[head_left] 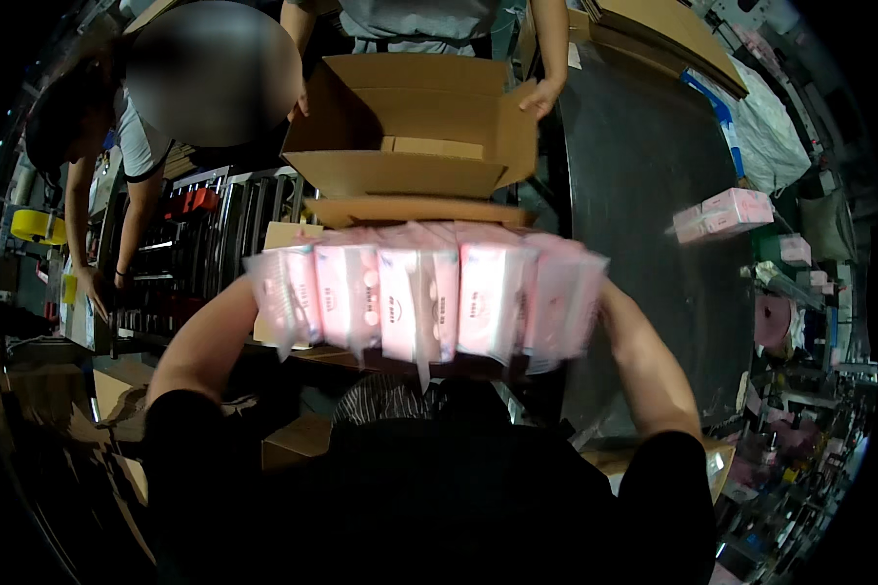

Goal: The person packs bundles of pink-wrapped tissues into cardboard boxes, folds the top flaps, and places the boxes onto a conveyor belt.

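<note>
A row of several pink-and-white packs in clear film (419, 302) is held up in front of me, blurred by motion. My left forearm (205, 341) reaches to the row's left end and my right forearm (649, 366) to its right end. The packs hide most of both hands, which hold the row between them. Just beyond it stands an open cardboard box (410, 174) with its flaps spread. A person facing me grips the box's right flap with one hand (542, 97); their other hand (299, 103) is at its left side.
A roller conveyor (249, 210) runs at left, with a red tool (191, 203) on it. Another person's hand (92, 291) is beside it. The dark table (654, 292) at right carries pink packs (724, 214). Flat cardboard (663, 34) lies at the far right. Yellow tape (39, 226) is at far left.
</note>
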